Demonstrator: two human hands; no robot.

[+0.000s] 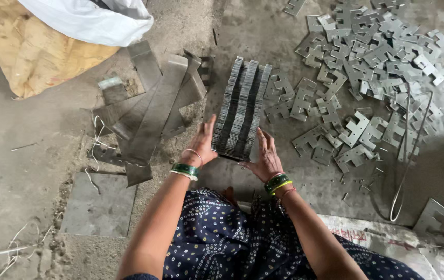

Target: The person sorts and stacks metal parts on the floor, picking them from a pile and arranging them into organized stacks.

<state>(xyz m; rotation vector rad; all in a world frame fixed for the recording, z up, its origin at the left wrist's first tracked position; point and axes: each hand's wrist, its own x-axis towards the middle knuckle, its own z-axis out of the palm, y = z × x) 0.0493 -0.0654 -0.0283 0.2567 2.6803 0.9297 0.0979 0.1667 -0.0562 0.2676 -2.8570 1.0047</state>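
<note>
Pressing flat-fingered left hand [202, 142] and right hand [265, 158] against packed row of stamped plates [241, 109]; loose plates [367, 62] at two o'clock unstacked.

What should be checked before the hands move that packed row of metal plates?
1. Left hand flat against the left side of the packed row of thin grey stamped metal plates: ok.
2. Right hand against the row's right side: ok, near end only.
3. Plates aligned on edge: ok, though the far end fans slightly.
4. Firmness of the fingers' grip: cannot tell.
5. Floor beside the row: not ok; loose grey notched metal brackets lie scattered right, long flat grey metal strips left.
6. Thin bent wire loop away from the hands: ok.
</note>
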